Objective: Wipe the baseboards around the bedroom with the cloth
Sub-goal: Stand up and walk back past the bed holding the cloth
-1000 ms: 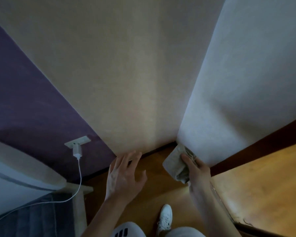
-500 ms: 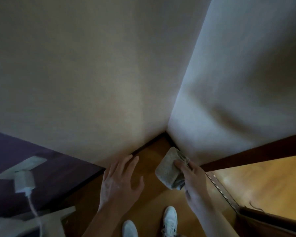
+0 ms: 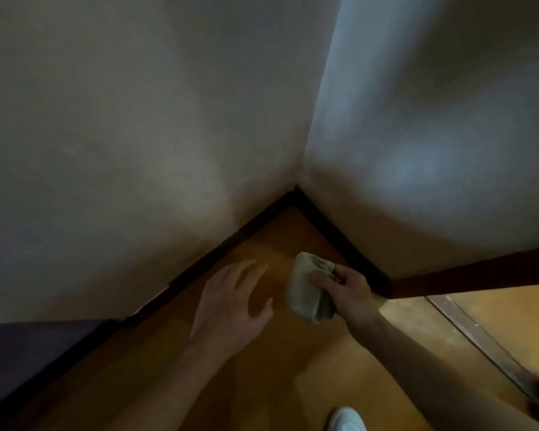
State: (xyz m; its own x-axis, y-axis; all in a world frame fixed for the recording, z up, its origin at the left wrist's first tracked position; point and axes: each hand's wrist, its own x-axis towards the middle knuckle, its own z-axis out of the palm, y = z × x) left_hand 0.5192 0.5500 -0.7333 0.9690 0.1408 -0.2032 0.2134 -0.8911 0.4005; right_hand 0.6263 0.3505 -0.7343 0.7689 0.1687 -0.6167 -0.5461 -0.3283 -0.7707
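— Down at the floor corner where two dark baseboards (image 3: 339, 241) meet, the right hand (image 3: 350, 295) has the cloth (image 3: 305, 293), a pale folded wad, just beside the right-hand run. Is it touching? I can't tell from up here.
— And the grip?
— Closed on the wad, with the thumb across the top and the fingers wrapped round it. The left hand (image 3: 231, 303) is spread loose above the wooden floor (image 3: 262, 384), with nothing in it.
— How does that cloth handle, do you think?
— Soft and light, I'd say; it droops out below the palm. It should mould into the angle, but a loose tail could drag or bunch. It looks best held as it is, round the middle of the fold, with a flat face left free to press on the wood.
— Any risk?
— It could slip inside the grip under pressure. My guess is the next stroke wants a firm, even push along the trim, into the corner or out toward the door frame (image 3: 473, 275).
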